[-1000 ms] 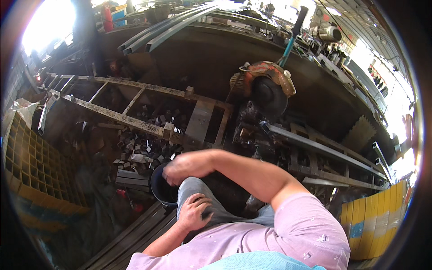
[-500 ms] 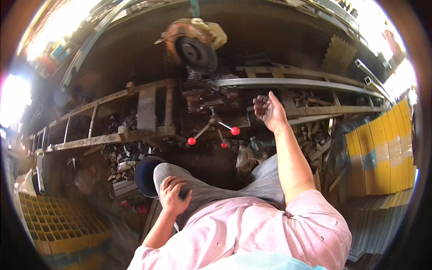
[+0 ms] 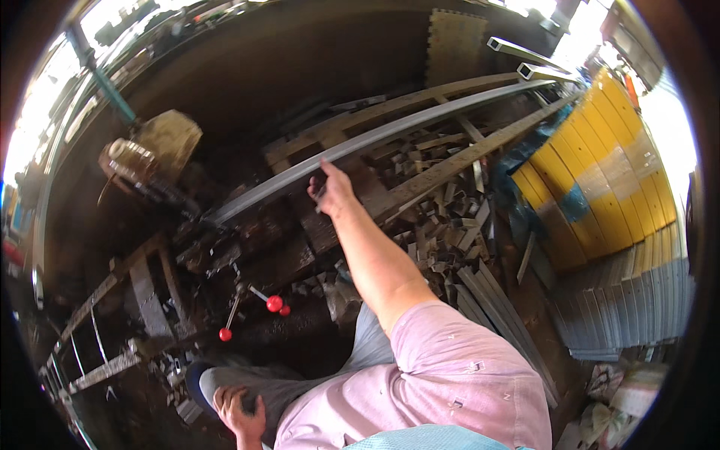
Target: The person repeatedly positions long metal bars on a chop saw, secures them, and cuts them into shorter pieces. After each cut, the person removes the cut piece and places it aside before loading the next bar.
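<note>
My right hand (image 3: 334, 192) reaches out beside a long grey metal tube (image 3: 360, 141). Its thumb is raised at the tube's near edge, apart from the loosely bent, darkened fingers; whether it touches the tube I cannot tell. My left hand (image 3: 238, 411) rests on my left knee with the fingers spread. The tube's left end lies at a dark machine bed, close to a blurred cut-off saw (image 3: 150, 161). Below that bed stands a spoked clamp handle with red knobs (image 3: 274, 304).
A metal rack (image 3: 450, 166) supports the tube on the right. Offcuts (image 3: 450, 232) are heaped beneath it. Yellow-wrapped stacked profiles (image 3: 600, 172) stand at the right, with grey ones (image 3: 637, 289) nearer. Two square tubes (image 3: 525, 51) jut in at the far right. Another rack (image 3: 105, 369) is at left.
The view has swung to the right, so the saw and clamp handle sit further left. My right hand has come close to the tube; my left hand stays on the knee.
</note>
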Motion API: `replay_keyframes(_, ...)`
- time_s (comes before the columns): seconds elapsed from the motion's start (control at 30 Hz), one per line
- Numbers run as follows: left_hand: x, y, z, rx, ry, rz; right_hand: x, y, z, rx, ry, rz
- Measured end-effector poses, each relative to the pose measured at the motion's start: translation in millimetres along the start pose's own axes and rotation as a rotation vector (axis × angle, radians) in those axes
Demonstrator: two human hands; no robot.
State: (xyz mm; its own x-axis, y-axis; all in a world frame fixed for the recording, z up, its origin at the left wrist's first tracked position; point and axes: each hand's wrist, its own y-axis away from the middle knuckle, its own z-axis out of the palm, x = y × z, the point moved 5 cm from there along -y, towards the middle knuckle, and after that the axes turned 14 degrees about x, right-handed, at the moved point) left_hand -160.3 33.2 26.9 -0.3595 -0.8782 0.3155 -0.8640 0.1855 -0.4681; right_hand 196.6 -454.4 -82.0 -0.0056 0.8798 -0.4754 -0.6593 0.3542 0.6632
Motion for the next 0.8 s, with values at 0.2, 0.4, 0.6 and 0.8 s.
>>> replay_keyframes(0.2,-9,-8,24,-0.016,-0.055,0.031,6,14,12,0.029,0.075,-0.028)
replay_keyframes(0.4,51,-106,59,-0.069,0.223,-0.003,-12,30,5,-0.038,0.088,-0.12)
replay_keyframes(0.6,162,-257,74,0.228,0.169,0.537,-13,84,-10,-0.093,0.134,-0.149)
replay_keyframes(0.8,135,-332,126,-0.168,-0.415,0.115,13,168,-4,-0.351,0.319,-0.08)
